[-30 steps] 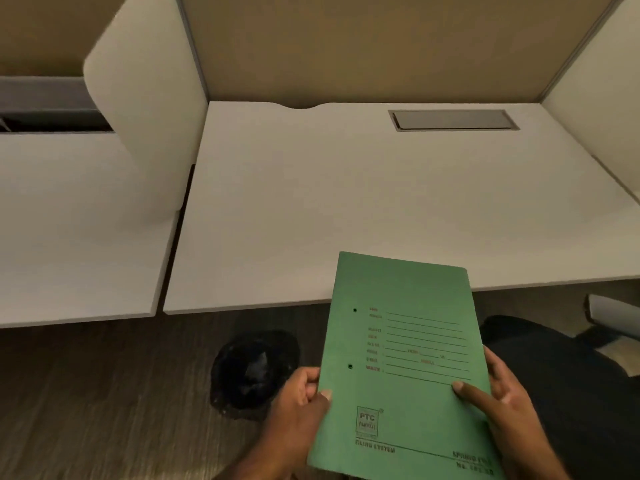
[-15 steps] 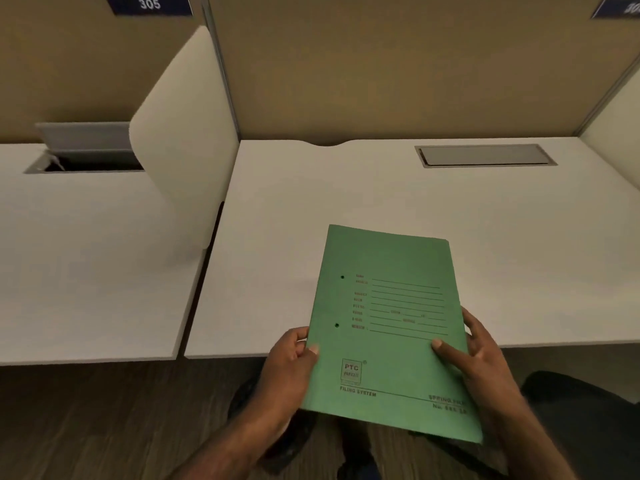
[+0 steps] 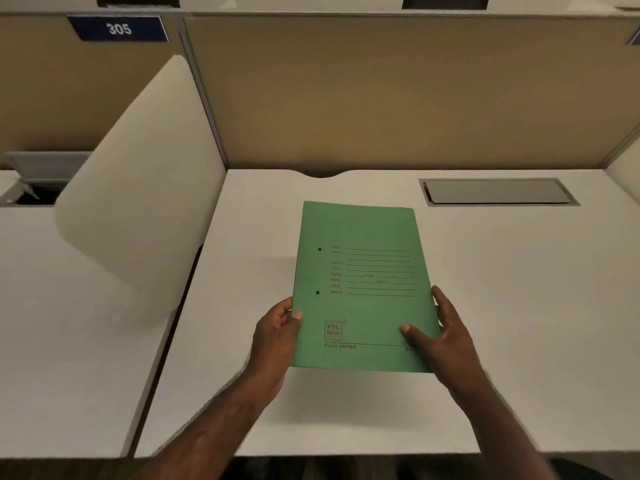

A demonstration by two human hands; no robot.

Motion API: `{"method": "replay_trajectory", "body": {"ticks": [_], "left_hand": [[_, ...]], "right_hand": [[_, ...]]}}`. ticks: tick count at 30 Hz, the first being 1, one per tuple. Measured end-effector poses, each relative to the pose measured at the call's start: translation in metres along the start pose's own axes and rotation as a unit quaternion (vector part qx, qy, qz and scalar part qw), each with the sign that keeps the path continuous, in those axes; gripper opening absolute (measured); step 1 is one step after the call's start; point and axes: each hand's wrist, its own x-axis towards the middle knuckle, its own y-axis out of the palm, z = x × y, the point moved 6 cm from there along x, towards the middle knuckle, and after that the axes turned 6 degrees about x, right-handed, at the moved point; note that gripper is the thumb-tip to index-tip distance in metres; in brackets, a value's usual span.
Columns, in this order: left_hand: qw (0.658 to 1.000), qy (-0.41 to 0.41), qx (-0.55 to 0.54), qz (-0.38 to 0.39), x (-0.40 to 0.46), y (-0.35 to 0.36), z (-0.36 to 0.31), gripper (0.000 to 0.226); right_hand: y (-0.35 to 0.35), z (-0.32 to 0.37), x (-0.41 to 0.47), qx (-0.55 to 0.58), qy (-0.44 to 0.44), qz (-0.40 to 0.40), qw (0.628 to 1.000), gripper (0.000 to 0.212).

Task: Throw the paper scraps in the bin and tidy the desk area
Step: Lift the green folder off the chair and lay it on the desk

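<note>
A green filing folder (image 3: 363,285) with printed lines and two punch holes lies over the middle of the white desk (image 3: 519,306). My left hand (image 3: 277,337) grips its lower left edge, thumb on top. My right hand (image 3: 443,334) grips its lower right corner, thumb pressed on the cover. Whether the folder rests flat on the desk or hovers just above it I cannot tell. No paper scraps and no bin are in view.
A grey cable hatch (image 3: 498,192) sits in the desk at the back right. A curved white divider (image 3: 138,202) separates this desk from the left desk (image 3: 69,323), which has an open hatch (image 3: 34,188). Tan partition panels (image 3: 381,98) stand behind, with a "305" sign (image 3: 117,28).
Both hands have carried the folder forward from beyond the desk's front edge to over its middle. The view has tilted up, so the black bin on the floor has dropped out of sight.
</note>
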Motion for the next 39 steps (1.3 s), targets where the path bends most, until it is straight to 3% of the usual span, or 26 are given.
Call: {"method": "replay_trajectory", "body": {"ticks": [8, 18, 31, 39], "left_hand": [[1.0, 0.005, 0.015, -0.022, 0.1, 0.031, -0.036, 0.033], [0.992, 0.026, 0.115, -0.037, 0.232, 0.047, -0.054, 0.03], [0.98, 0.019, 0.186, -0.063, 0.319, 0.067, -0.044, 0.026], [0.972, 0.033, 0.215, -0.087, 0.348, 0.075, -0.044, 0.022]], "right_hand": [[0.009, 0.023, 0.121, -0.038, -0.025, 0.025, 0.999, 0.086], [0.034, 0.017, 0.247, -0.048, -0.017, 0.029, 0.998, 0.085], [0.05, -0.009, 0.337, -0.104, 0.021, 0.04, 0.994, 0.084], [0.052, -0.021, 0.371, -0.166, 0.024, 0.033, 0.985, 0.063]]}}
